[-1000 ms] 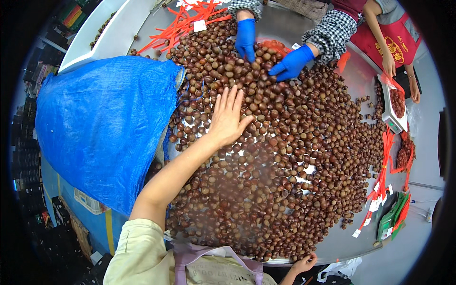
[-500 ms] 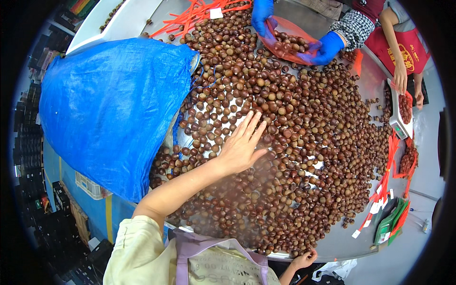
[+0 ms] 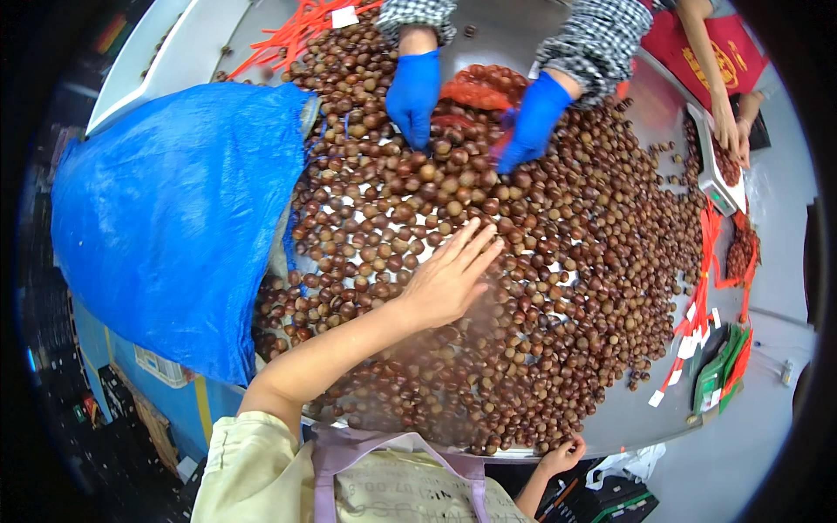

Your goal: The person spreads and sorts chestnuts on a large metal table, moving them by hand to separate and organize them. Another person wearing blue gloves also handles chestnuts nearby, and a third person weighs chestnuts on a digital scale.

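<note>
A co-worker's blue gloves (image 3: 414, 98) have reached glossy brown chestnuts (image 3: 602, 253); left grip (image 3: 445, 286) flat, right grip (image 3: 560, 457) unclear.

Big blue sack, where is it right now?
In the head view, the blue sack is on the left side, beside the chestnuts and left of the person's left hand.

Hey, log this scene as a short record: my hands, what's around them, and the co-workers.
Left hand: palm down over brown chestnuts, fingers extended
Right hand: fingers curled at the table edge; contents cannot be told
Left side: large blue sack beside the chestnuts
Co-worker opposite: blue-gloved hands among the chestnuts, by a red net bag
Co-worker far right: bare hands at a white scale
Right side: red strips with white tags
</note>
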`<act>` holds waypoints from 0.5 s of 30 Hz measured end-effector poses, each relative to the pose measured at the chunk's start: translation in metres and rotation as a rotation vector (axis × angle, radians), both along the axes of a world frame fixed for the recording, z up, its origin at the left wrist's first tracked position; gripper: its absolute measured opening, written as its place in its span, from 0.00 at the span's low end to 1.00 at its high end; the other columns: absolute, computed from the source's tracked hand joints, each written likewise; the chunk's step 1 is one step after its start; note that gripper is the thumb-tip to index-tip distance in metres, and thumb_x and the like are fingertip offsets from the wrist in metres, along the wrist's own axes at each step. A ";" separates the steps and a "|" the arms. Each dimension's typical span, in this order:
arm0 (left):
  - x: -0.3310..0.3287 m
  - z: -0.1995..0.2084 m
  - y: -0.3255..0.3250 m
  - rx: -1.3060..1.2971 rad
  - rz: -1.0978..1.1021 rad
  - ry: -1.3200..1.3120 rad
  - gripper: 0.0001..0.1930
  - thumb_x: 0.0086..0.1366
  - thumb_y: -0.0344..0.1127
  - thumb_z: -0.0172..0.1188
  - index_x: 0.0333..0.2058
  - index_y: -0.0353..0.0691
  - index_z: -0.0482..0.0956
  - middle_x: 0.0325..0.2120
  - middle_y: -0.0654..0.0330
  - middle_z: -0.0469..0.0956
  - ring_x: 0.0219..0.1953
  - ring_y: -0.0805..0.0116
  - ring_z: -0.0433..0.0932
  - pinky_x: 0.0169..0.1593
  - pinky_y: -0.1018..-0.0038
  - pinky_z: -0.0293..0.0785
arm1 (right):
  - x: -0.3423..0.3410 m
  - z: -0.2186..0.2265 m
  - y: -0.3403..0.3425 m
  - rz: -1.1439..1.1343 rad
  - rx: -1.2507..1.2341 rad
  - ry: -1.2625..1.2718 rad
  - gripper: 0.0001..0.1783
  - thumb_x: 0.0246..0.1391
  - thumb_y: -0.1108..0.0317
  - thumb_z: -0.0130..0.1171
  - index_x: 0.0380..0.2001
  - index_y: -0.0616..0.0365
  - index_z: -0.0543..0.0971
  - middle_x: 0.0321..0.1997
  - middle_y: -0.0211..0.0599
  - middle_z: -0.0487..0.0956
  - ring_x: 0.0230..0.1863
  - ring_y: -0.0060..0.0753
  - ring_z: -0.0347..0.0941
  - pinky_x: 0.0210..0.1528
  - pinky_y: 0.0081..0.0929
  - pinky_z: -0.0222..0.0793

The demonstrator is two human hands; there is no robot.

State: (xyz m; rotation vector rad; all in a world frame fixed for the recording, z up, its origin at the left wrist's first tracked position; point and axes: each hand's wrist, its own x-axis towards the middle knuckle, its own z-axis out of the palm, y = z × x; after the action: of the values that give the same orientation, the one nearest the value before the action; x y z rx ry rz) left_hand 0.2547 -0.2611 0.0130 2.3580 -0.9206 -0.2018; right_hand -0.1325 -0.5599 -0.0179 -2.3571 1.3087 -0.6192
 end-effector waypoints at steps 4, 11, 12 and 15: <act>0.002 0.005 -0.002 0.113 -0.005 -0.004 0.30 0.68 0.43 0.47 0.65 0.42 0.52 0.68 0.54 0.44 0.70 0.54 0.41 0.67 0.59 0.51 | -0.001 -0.001 -0.001 -0.012 -0.002 -0.001 0.03 0.51 0.77 0.50 0.31 0.64 0.72 0.33 0.35 0.72 0.37 0.32 0.67 0.46 0.27 0.63; 0.001 0.010 -0.005 0.065 0.006 -0.016 0.31 0.65 0.38 0.51 0.65 0.42 0.52 0.67 0.54 0.47 0.69 0.52 0.43 0.67 0.58 0.49 | 0.002 0.000 0.001 -0.034 -0.020 -0.003 0.01 0.52 0.77 0.51 0.29 0.63 0.72 0.32 0.35 0.72 0.36 0.33 0.67 0.44 0.27 0.63; 0.002 0.009 -0.006 0.086 0.003 -0.047 0.31 0.66 0.38 0.51 0.65 0.42 0.53 0.67 0.53 0.48 0.69 0.52 0.43 0.68 0.58 0.46 | 0.003 0.001 0.001 -0.034 -0.021 -0.005 0.01 0.52 0.77 0.51 0.29 0.63 0.72 0.32 0.35 0.72 0.36 0.33 0.67 0.44 0.27 0.63; 0.003 0.010 -0.009 0.126 0.014 -0.101 0.30 0.65 0.38 0.51 0.64 0.42 0.55 0.66 0.52 0.49 0.69 0.51 0.44 0.68 0.56 0.42 | 0.003 0.003 0.001 -0.010 -0.022 0.008 0.02 0.53 0.77 0.51 0.28 0.63 0.72 0.31 0.35 0.72 0.36 0.33 0.68 0.43 0.27 0.64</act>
State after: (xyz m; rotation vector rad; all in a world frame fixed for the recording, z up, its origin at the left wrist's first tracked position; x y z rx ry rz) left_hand 0.2579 -0.2704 0.0229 2.5099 -0.9646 -0.1401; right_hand -0.1295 -0.5588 -0.0152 -2.3751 1.3245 -0.6307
